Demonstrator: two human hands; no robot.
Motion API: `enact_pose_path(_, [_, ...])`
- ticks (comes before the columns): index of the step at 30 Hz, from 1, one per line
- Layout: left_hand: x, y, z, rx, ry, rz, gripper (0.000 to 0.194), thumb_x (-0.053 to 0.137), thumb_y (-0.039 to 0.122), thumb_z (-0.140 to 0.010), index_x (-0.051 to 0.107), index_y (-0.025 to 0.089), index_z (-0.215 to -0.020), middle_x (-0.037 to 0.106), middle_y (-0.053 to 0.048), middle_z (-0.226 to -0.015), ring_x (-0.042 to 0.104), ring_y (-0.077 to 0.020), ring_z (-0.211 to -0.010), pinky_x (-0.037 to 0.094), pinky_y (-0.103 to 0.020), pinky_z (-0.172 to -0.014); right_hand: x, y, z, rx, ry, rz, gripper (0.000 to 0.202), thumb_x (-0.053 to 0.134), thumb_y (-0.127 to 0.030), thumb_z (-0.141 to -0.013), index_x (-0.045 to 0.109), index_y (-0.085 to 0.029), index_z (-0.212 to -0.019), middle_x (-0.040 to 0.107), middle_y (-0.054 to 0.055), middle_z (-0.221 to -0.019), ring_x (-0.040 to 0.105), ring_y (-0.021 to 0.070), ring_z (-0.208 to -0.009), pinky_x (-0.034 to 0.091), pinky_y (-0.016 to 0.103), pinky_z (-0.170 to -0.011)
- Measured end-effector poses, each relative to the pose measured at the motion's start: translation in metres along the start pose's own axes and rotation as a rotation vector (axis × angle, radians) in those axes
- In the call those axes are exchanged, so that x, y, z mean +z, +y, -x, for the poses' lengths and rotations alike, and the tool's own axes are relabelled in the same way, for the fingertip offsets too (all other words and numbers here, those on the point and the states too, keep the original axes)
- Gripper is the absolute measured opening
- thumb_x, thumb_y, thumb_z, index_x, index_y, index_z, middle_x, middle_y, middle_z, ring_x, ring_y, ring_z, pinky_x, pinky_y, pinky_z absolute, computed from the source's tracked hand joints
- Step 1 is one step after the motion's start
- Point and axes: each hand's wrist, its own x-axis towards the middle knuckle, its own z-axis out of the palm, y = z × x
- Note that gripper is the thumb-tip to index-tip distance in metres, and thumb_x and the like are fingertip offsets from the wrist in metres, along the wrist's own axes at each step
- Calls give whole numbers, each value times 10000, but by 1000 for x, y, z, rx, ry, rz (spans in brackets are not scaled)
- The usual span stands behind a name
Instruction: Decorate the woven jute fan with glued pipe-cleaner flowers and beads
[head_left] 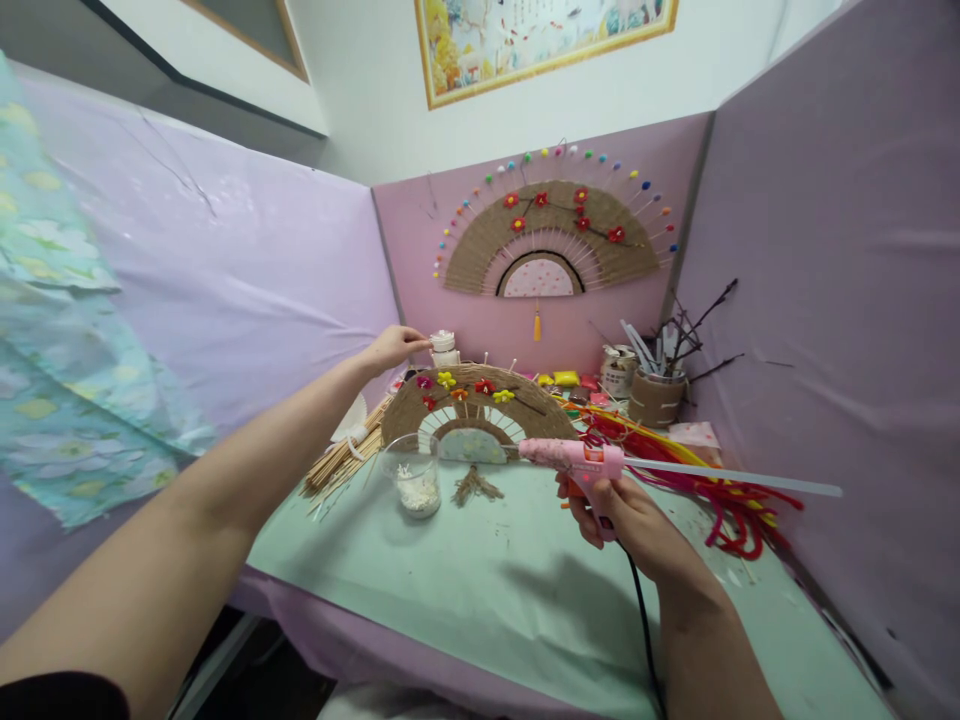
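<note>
My right hand (611, 515) is wrapped round the handle of a pink glue gun (574, 458), whose nozzle points left and a long clear glue stick juts out behind. My left hand (397, 347) reaches to the back of the table, fingertips at a small white jar (444, 342); whether they grip it is hard to tell. A brown fan (480, 400) with red and yellow flowers stands behind the glue gun's nozzle. In front of it are a clear cup (417, 485) of small white pieces and a frayed twine tassel (477, 486).
Thin sticks (349, 455) lie in a bundle at the left. Red and yellow pipe cleaners (720, 500) spread at the right, near a pot (658, 398) of twigs. A larger fan (555, 225) hangs on the back panel. A black cord (643, 610) trails down.
</note>
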Motion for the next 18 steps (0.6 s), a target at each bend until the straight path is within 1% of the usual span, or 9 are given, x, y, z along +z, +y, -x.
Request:
enact_pose_path(2, [-1, -1, 5, -80, 81, 169, 173, 777, 303, -669, 735, 156, -750, 680, -11, -710, 525, -115, -662, 402, -213, -598, 0, 0, 0, -8, 4, 6, 616, 464, -762, -832, 578, -160, -888, 455, -51, -526, 401, 107, -429, 289, 277, -479])
enact_pose_path(5, [-6, -11, 23, -397, 261, 761, 44, 696, 131, -750, 672, 137, -787, 472, 55, -545, 309, -50, -458, 252, -170, -426, 1, -2, 0, -17, 9, -2, 609, 463, -754, -840, 577, -157, -879, 449, -52, -519, 397, 105, -430, 286, 276, -479])
enact_pose_path(6, [-8, -17, 32, -525, 311, 1002, 64, 652, 74, -771, 638, 135, -783, 393, 72, -524, 259, -44, -431, 213, -163, -400, 1, -2, 0, -15, 10, -9, 608, 466, -753, -839, 577, -157, -880, 449, -52, -520, 394, 104, -430, 282, 274, -474])
enact_pose_path(7, [-9, -23, 43, -603, 335, 1115, 108, 589, 35, -798, 595, 140, -775, 344, 78, -526, 247, -44, -416, 199, -157, -383, 1, -2, 0, -10, 9, -15, 605, 471, -752, -839, 575, -157, -881, 451, -51, -521, 393, 103, -430, 282, 272, -471])
enact_pose_path(8, [-10, -30, 56, -647, 340, 1154, 161, 512, -7, -816, 565, 140, -777, 347, 69, -547, 268, -45, -413, 214, -152, -377, 2, -3, 0, -8, 10, -19, 603, 475, -751, -837, 572, -158, -883, 452, -51, -519, 392, 102, -428, 282, 270, -468])
enact_pose_path(10, [-8, -45, 85, -712, 359, 1229, 267, 367, -68, -829, 537, 137, -819, 406, 37, -613, 352, -48, -431, 287, -138, -384, 3, -3, 0, -8, 10, -20, 601, 480, -753, -832, 564, -160, -886, 454, -53, -515, 395, 101, -427, 285, 267, -467])
enact_pose_path(12, [-4, -58, 115, -749, 397, 1296, 364, 259, -111, -822, 519, 142, -857, 444, 19, -666, 360, -38, -420, 295, -126, -365, 4, -3, -1, -3, 11, -19, 598, 484, -753, -830, 559, -162, -886, 445, -58, -510, 392, 99, -424, 284, 264, -465])
enact_pose_path(15, [5, -70, 157, -741, 418, 1416, 402, 211, -89, -877, 530, 147, -940, 491, 10, -721, 363, -22, -412, 325, -108, -363, 5, -1, -2, 19, 4, -20, 595, 490, -752, -827, 557, -164, -884, 434, -59, -514, 378, 98, -421, 273, 263, -456])
enact_pose_path(18, [16, -67, 193, -761, 403, 1634, 363, 254, -32, -933, 556, 167, -963, 482, 17, -686, 353, -25, -400, 293, -111, -346, 7, 1, -3, 33, 0, -24, 596, 496, -754, -822, 561, -165, -886, 431, -56, -519, 364, 101, -424, 274, 267, -451])
